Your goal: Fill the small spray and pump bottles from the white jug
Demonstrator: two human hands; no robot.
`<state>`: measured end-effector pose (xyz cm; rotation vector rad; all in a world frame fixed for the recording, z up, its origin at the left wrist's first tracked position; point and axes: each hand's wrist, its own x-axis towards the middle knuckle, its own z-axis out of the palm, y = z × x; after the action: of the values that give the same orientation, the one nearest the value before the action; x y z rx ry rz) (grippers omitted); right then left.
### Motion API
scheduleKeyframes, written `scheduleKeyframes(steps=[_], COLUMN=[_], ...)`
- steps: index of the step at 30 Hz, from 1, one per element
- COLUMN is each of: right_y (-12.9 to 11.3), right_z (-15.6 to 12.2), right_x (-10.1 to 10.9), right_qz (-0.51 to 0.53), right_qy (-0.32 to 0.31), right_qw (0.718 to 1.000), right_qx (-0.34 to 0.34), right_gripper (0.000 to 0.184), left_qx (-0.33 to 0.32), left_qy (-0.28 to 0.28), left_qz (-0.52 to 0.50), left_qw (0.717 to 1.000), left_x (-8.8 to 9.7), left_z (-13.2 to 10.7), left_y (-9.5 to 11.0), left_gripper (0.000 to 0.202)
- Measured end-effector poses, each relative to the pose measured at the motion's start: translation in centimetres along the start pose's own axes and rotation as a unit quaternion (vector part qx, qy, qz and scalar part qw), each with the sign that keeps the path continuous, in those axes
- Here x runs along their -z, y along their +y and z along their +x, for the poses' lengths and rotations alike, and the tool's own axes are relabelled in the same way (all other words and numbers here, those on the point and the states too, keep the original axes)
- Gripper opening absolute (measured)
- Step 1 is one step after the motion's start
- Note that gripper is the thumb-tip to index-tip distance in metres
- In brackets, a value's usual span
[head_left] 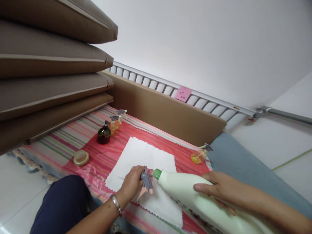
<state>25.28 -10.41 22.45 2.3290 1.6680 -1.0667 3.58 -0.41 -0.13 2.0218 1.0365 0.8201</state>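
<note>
A grey trigger spray head with a pale pink lever is in my left hand, its fingers closed at the head's left side. Beside it a bit of clear pinkish plastic shows, mostly hidden; I cannot tell if the head is attached to it. My right hand grips a large pale green jug-like bottle. That bottle lies tilted nearly level, its green neck end pointing left, close to the spray head. Under both is a white zigzag-edged cloth.
Several spray bottles stand at the back left beside a dark pump bottle. A round pale lidded tub sits nearer. One spray bottle with yellow liquid is at right. Stacked brown cushions and a brown panel border the striped cover.
</note>
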Motion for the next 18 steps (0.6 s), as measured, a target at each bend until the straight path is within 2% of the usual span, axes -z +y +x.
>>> scheduleKeyframes(steps=[11,18], right_y=[0.6,2.2], right_z=[0.2,0.6], right_x=[-0.4,-1.6], right_qz=[0.021,0.049], right_qy=[-0.005,0.011], right_qw=[1.0,0.998], right_qx=[0.013,0.022], right_gripper=[0.031,0.039], left_qx=[0.002,0.001], left_qy=[0.002,0.003], left_qz=[-0.004,-0.003], left_qw=[1.0,1.0], left_x=[-0.1,0.2], left_z=[0.0,0.2], left_y=[-0.2,-0.4], left_gripper=[0.023,0.029])
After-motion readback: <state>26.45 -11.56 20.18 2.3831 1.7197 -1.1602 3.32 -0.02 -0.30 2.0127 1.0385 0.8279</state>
